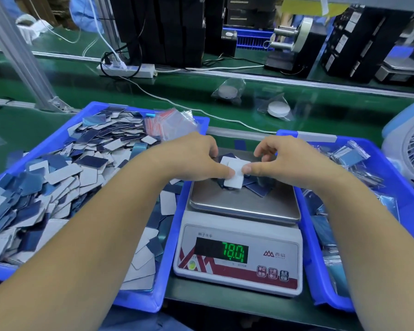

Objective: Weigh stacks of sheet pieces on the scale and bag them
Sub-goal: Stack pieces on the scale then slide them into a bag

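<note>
Your left hand (191, 156) and right hand (275, 158) meet over the scale (242, 235), thumbs and fingers pinched on a small stack of sheet pieces (234, 174) resting on its smooth steel pan; the pieces are flat rounded rectangles, matte white and glossy blue; left of the scale, a blue plastic bin (167, 266) holds loose pieces; right of it, another bin (382, 161) holds crinkly clear bags.

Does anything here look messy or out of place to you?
Slightly. The sheet pieces on the scale lie fanned out at odd angles, not squared into a stack, while both hands gather them. The left blue tray holds a jumbled heap. Nothing looks spilled or damaged.
</note>
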Available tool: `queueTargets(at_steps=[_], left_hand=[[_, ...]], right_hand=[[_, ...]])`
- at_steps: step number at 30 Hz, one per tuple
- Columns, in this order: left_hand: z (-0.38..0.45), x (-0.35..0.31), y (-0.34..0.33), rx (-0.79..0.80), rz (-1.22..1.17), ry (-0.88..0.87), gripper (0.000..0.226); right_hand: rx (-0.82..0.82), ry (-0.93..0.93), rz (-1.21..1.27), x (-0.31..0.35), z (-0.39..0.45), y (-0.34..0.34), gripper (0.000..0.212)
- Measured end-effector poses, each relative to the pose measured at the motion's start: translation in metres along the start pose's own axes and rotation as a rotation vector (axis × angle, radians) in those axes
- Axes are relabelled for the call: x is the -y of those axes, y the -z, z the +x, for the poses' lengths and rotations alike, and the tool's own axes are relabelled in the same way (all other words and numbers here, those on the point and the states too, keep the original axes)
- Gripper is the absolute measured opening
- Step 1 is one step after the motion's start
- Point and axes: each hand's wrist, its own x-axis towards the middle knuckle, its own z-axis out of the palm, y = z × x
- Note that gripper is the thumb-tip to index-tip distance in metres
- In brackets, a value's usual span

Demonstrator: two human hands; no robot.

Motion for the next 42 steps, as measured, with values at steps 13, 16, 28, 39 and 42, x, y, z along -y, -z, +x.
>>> queueTargets(at_steps=[13,16,28,39,42], left_hand=[[-0.004,-0.026,-0.005,-0.001,0.145,0.013,0.062],[-0.002,-0.028,-0.005,0.01,0.097,-0.02,0.056],[0.017,-0.038,0.009,0.191,0.156,-0.146,0.098],[0.026,-0.041,0.018,0.235,0.333,-0.067,0.066],[0.024,-0.04,0.015,0.196,0.307,-0.08,0.064]], right_hand=[[0.096,-0.006,-0.055,0.004,-0.003,-0.001,0.065],[0.106,-0.016,-0.024,0.005,-0.002,-0.001,0.056],[0.145,0.008,-0.016,0.007,-0.004,0.0,0.036],[0.182,0.027,-0.013,0.008,-0.008,0.006,0.038],[0.242,0.025,-0.037,0.008,-0.012,0.011,0.041]])
